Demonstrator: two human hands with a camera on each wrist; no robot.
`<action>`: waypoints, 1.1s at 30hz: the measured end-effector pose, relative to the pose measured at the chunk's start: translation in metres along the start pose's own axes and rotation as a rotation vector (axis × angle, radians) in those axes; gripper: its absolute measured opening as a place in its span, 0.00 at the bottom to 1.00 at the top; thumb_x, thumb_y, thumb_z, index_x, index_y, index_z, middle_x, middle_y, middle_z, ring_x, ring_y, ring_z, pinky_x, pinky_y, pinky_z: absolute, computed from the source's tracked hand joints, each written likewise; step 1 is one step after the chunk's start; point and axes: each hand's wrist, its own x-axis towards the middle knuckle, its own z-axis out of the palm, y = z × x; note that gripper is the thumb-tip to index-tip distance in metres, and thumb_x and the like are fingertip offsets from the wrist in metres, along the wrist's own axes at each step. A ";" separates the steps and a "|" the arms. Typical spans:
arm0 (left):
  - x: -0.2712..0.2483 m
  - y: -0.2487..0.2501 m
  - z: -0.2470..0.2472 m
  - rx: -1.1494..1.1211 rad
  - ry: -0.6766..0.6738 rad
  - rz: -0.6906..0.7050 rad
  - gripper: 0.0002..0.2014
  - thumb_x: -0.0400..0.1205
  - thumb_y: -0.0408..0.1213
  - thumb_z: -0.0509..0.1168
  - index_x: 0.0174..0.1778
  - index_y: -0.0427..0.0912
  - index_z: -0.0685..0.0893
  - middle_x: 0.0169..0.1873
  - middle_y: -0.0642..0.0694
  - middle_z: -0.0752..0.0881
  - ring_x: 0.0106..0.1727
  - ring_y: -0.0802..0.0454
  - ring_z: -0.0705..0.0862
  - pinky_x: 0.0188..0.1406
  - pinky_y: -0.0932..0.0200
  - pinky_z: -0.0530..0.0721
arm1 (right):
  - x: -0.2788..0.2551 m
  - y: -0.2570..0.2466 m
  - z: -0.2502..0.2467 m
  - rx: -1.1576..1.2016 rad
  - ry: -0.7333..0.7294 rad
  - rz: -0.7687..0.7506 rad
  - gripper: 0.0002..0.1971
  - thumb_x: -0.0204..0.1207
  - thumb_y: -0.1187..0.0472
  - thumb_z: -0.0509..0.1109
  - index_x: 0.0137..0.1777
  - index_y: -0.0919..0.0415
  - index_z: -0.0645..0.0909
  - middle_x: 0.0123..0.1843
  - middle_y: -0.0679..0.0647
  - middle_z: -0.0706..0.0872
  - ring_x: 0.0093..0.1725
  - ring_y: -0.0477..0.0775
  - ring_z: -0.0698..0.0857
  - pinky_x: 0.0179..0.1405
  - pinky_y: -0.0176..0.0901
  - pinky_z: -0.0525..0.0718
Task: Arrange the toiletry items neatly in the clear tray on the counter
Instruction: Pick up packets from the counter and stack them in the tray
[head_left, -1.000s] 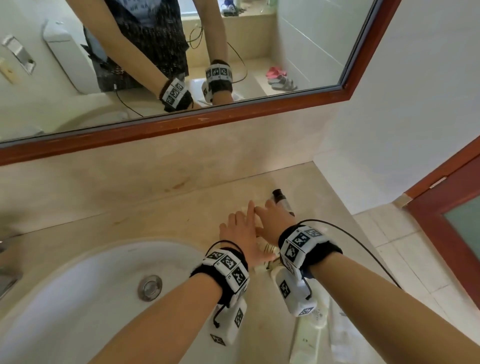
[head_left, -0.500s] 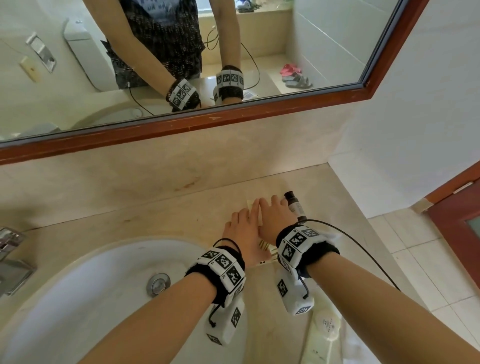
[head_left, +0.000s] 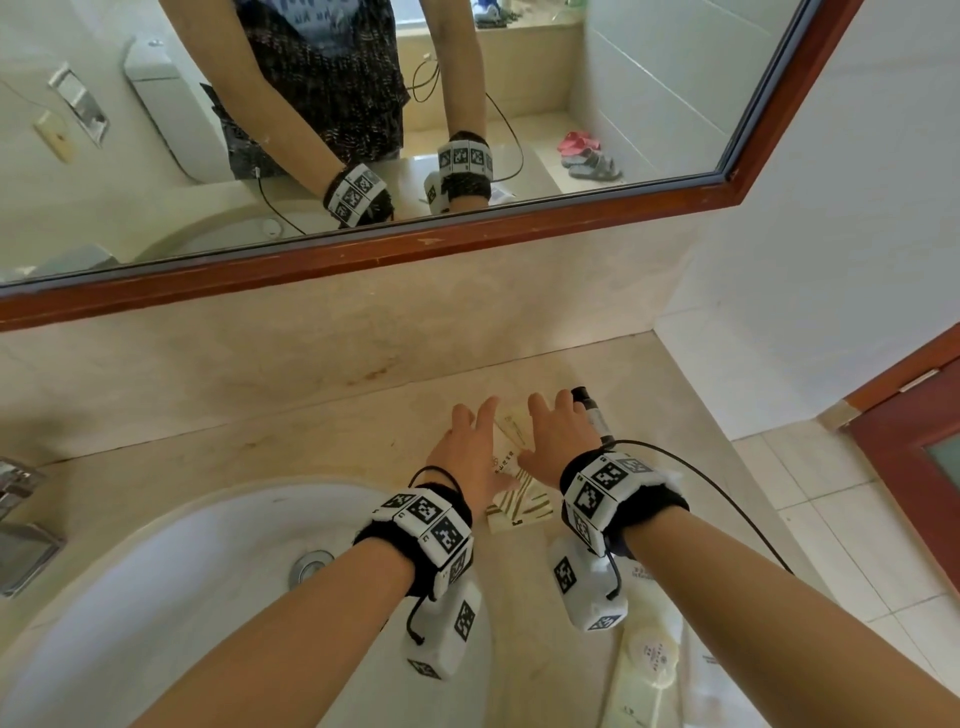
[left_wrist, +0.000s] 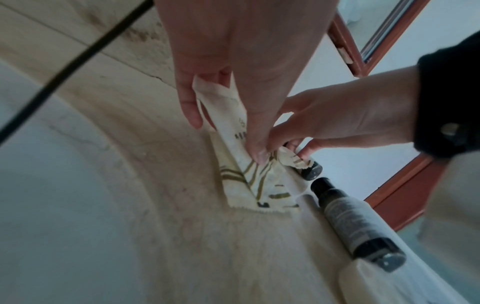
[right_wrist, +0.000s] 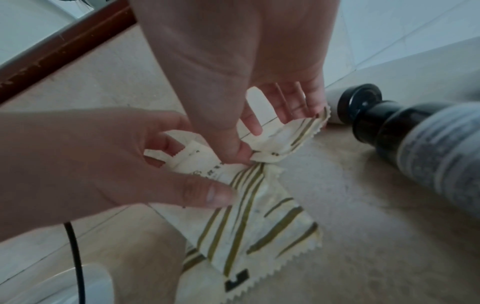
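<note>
Several cream sachets (head_left: 519, 506) with olive stripes lie overlapping on the beige counter, right of the sink. My left hand (head_left: 475, 415) pinches one sachet (right_wrist: 197, 162) between thumb and fingers. My right hand (head_left: 553, 410) is close beside it. Its thumb presses where the sachets cross and its fingers curl behind another sachet (right_wrist: 298, 131). A dark bottle (head_left: 589, 408) with a grey label lies just right of my right hand. In the left wrist view a second, small dark bottle (left_wrist: 310, 170) lies behind the sachets. I cannot make out the clear tray.
The white sink basin (head_left: 156, 597) fills the lower left, with a metal tap (head_left: 21, 519) at the far left. A cream bottle (head_left: 649, 654) lies near the counter's front right edge. A wood-framed mirror (head_left: 467, 244) hangs above the backsplash. A black cable (head_left: 727, 499) trails from my right wrist.
My hands have drawn slightly apart, so a sachet now shows between them. They stay over the same spot on the counter.
</note>
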 end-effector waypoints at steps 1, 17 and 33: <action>0.000 -0.001 -0.002 -0.025 0.015 0.002 0.46 0.74 0.43 0.74 0.82 0.48 0.51 0.70 0.40 0.66 0.58 0.45 0.83 0.54 0.56 0.83 | 0.000 -0.001 -0.001 0.003 0.007 -0.012 0.28 0.74 0.57 0.69 0.71 0.58 0.64 0.69 0.63 0.68 0.65 0.63 0.74 0.63 0.51 0.80; -0.042 -0.049 -0.051 -0.275 0.231 -0.187 0.29 0.81 0.28 0.64 0.78 0.45 0.64 0.69 0.39 0.68 0.60 0.43 0.82 0.61 0.56 0.82 | -0.029 -0.054 -0.033 -0.024 0.102 -0.167 0.30 0.72 0.67 0.68 0.73 0.59 0.63 0.70 0.62 0.65 0.63 0.63 0.72 0.52 0.50 0.81; -0.173 -0.155 -0.069 -0.327 0.333 -0.378 0.28 0.81 0.30 0.64 0.77 0.44 0.63 0.70 0.38 0.68 0.65 0.42 0.79 0.65 0.55 0.78 | -0.100 -0.186 -0.002 -0.157 -0.086 -0.603 0.32 0.73 0.63 0.71 0.75 0.59 0.62 0.73 0.62 0.64 0.69 0.66 0.71 0.64 0.56 0.79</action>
